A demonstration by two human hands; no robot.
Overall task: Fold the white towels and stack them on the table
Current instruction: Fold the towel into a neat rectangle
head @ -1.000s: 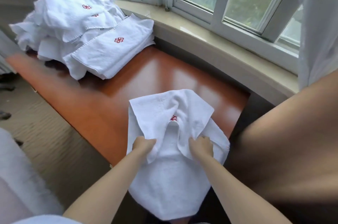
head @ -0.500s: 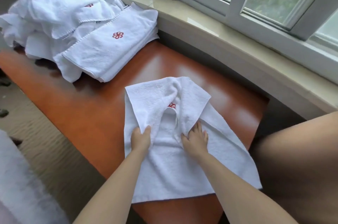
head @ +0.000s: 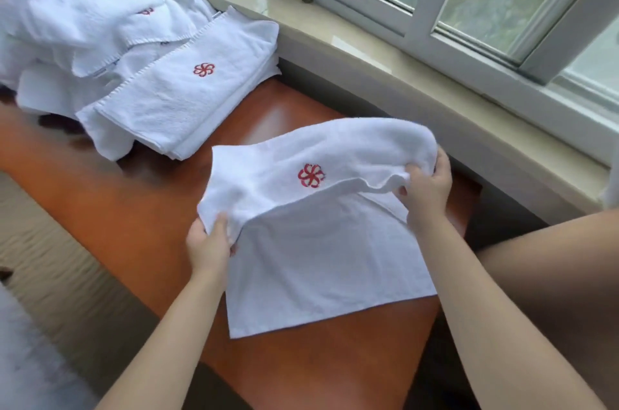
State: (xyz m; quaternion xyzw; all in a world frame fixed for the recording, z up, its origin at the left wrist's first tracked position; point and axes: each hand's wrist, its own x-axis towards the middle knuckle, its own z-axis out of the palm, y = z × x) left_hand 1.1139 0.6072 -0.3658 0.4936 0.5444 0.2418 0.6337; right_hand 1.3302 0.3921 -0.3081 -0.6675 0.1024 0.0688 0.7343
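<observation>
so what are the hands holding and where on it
Both hold the towel by its folded-over far flap: left hand grips the flap's left corner, right hand its right end.

A hotel-style room, by the look of what's in front of you.

You're at a glossy orange-brown table pushed against a curved stone sill under white-framed windows with trees outside. At the table's far left corner sits a heap of white towels, each stitched with the same red flower logo. Beige carpet runs past its left edge.
</observation>
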